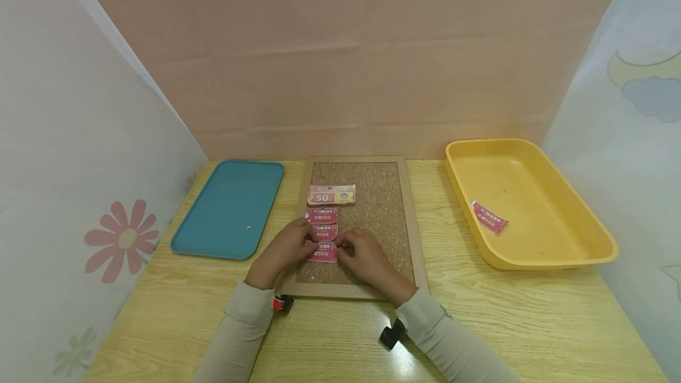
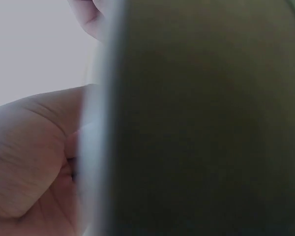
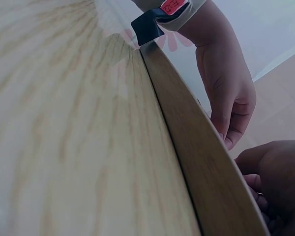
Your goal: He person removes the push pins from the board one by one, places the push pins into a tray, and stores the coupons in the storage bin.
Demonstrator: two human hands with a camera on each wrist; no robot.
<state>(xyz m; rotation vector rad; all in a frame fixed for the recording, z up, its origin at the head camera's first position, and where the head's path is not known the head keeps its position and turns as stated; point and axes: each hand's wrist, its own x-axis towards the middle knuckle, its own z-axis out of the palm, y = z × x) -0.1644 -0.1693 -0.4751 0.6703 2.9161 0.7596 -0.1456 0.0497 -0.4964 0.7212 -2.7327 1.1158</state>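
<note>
On the left half of a cork board lie three small pink coupons in a column, the lowest coupon between both hands. Above them is a larger pink and yellow coupon. My left hand pinches the lowest coupon near its upper left, thumb and fingers bent. At its right edge, my right hand pinches it with curled fingers. The right wrist view shows my left hand and my right hand beyond the board's wooden frame. A sleeve hides most of the left wrist view.
A teal tray holding one tiny pin lies left of the board. To the right stands a yellow basin with a single pink coupon inside. Patterned cloth walls stand at both sides.
</note>
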